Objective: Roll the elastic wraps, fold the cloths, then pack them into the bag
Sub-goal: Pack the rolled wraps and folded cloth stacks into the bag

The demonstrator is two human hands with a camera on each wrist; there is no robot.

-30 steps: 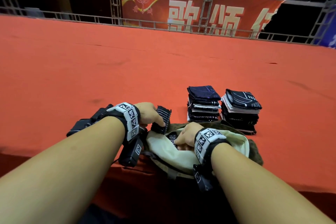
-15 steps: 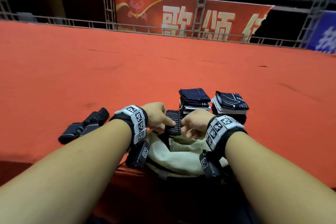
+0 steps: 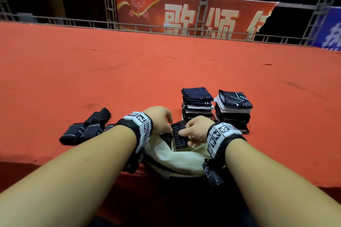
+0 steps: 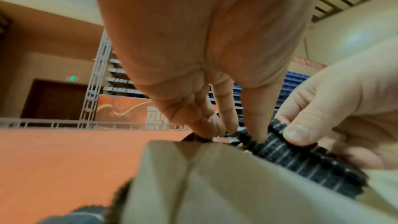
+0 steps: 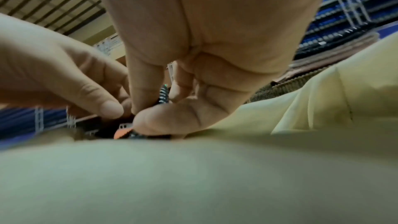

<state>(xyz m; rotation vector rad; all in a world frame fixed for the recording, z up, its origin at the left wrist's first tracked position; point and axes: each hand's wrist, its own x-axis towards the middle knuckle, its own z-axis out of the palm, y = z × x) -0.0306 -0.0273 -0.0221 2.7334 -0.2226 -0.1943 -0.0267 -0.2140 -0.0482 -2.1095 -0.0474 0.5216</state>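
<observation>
A rolled black elastic wrap (image 3: 178, 135) with grey stripes sits over the mouth of the bag (image 3: 173, 162), whose cream lining is turned outward. My left hand (image 3: 168, 131) pinches the wrap's left end, thumb and fingertips on it (image 4: 256, 134). My right hand (image 3: 186, 134) grips the right end, thumb on top (image 4: 296, 134). In the right wrist view the wrap (image 5: 163, 94) shows only as a sliver between my fingers. The inside of the bag is hidden.
Two stacks of folded dark cloths (image 3: 197, 105) (image 3: 233, 109) stand just behind the bag. Several rolled black wraps (image 3: 86, 127) lie to the left on the red cloth-covered table (image 3: 129, 79). A metal railing and a red banner run along the far edge.
My right hand came out of the bag and took hold of the wrap that my left hand carried over. Both hands now hold it lower, at the bag's mouth.
</observation>
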